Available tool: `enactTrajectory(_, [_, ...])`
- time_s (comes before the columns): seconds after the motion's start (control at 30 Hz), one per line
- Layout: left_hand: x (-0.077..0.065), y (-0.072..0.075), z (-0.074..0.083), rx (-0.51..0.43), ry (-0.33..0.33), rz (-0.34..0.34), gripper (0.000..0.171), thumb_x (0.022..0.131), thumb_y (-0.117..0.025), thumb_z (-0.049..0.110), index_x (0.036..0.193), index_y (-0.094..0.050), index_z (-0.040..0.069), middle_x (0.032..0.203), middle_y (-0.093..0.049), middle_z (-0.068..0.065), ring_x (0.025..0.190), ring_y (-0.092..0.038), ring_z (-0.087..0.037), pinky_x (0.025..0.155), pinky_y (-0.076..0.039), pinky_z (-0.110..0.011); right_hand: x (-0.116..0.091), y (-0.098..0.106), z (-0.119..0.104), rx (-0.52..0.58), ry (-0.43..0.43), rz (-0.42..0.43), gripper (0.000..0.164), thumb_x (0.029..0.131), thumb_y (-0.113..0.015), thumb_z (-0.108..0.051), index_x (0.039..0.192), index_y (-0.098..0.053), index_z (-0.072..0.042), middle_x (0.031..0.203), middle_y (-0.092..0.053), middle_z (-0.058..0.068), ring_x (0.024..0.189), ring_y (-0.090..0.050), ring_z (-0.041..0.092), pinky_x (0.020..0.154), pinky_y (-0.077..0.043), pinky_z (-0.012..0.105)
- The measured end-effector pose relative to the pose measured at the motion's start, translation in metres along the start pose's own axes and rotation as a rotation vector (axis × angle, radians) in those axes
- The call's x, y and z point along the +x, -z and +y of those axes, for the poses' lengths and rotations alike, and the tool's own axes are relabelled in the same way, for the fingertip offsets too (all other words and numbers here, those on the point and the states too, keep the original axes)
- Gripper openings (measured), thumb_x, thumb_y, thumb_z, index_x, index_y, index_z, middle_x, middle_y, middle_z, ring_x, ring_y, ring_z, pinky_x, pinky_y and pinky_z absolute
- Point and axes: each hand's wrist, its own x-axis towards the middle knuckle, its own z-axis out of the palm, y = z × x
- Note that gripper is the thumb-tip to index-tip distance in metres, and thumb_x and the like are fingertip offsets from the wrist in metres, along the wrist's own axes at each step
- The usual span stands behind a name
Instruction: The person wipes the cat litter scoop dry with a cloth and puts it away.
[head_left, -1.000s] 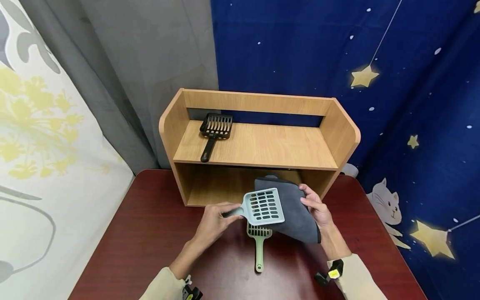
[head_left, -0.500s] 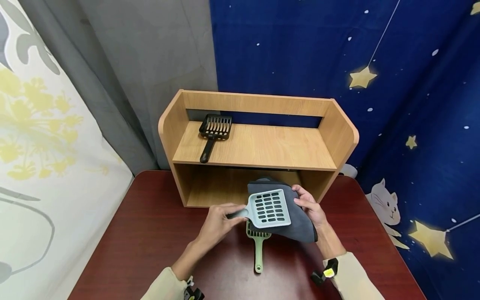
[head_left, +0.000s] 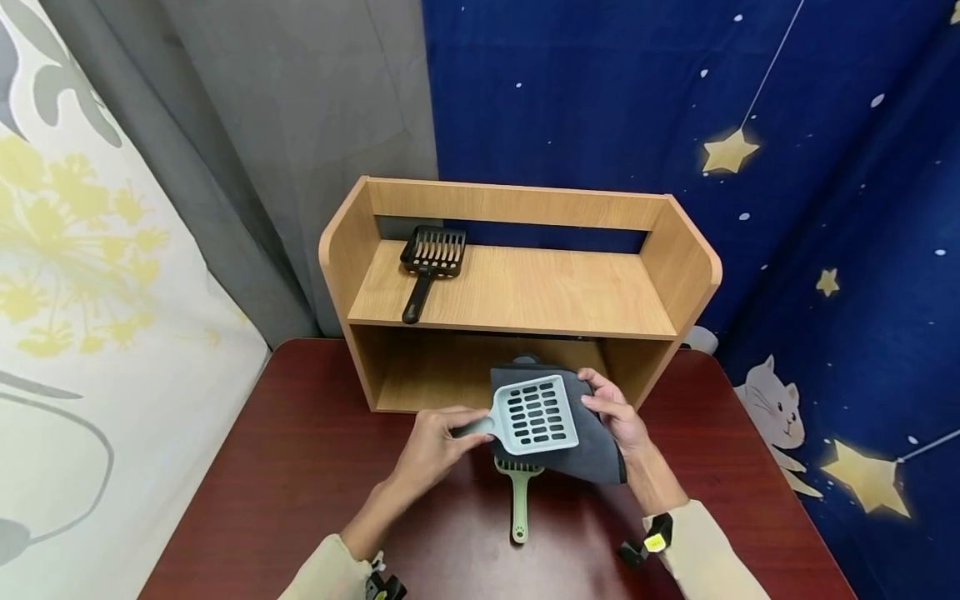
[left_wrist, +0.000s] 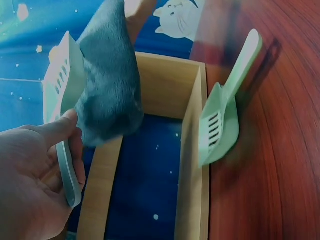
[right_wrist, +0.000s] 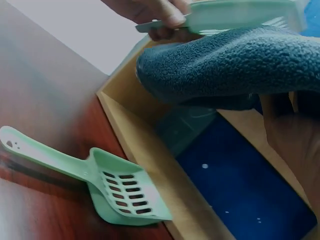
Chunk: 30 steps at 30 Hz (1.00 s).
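My left hand (head_left: 437, 447) pinches the handle of a light blue slotted litter scoop (head_left: 535, 415), thumb on the near side. The scoop is held up in front of the shelf with its slotted pan to the right. A dark grey, fuzzy cloth (head_left: 600, 446) hangs behind the pan, gripped at its right side by my right hand (head_left: 617, 417). In the right wrist view the cloth (right_wrist: 220, 67) lies close along the pan's underside. Below them a light green litter scoop (head_left: 519, 500) lies on the table, its pan partly hidden by the cloth in the head view.
A two-tier wooden shelf (head_left: 525, 292) stands at the back of the dark red table (head_left: 300, 500). On its upper board, at the left, lies a black litter scoop (head_left: 426, 283). Grey and blue curtains (head_left: 570, 100) hang behind it.
The right hand has moved the cloth leftward, so more of it sits behind the light blue scoop. The scoop has shifted slightly to the right.
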Motion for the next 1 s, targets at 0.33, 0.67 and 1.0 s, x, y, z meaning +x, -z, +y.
enactTrajectory(0.33, [-0.003,0.017,-0.01,0.123,0.094,-0.012,0.036,0.077,-0.092,0.001,0.111,-0.082,-0.001,0.1,-0.081,-0.012,0.087,-0.077,-0.019,0.071,-0.061,-0.029,-0.014,-0.009,-0.034,-0.025,0.047,0.024,0.054,0.101,-0.021,0.017,0.128,-0.06,-0.006,0.117,-0.072,0.009,0.104,-0.073,0.019,0.085,-0.06,0.028])
enactTrajectory(0.67, [-0.002,0.029,-0.013,0.257,0.121,0.022,0.033,0.077,-0.094,0.005,0.107,-0.083,-0.001,0.095,-0.08,-0.011,0.079,-0.073,-0.018,0.07,-0.059,-0.037,-0.031,-0.025,-0.039,-0.42,0.033,0.303,0.039,0.102,-0.05,0.013,0.123,-0.069,-0.013,0.115,-0.074,0.003,0.101,-0.073,0.014,0.081,-0.061,0.028])
enactTrajectory(1.0, [0.011,0.035,-0.011,0.294,0.178,-0.01,0.033,0.08,-0.092,0.011,0.109,-0.082,0.0,0.1,-0.081,-0.011,0.085,-0.075,-0.02,0.073,-0.059,-0.039,-0.027,-0.047,-0.023,-0.751,0.118,0.484,0.032,0.092,-0.07,0.015,0.123,-0.068,0.007,0.11,-0.074,0.004,0.099,-0.072,0.014,0.079,-0.062,0.03])
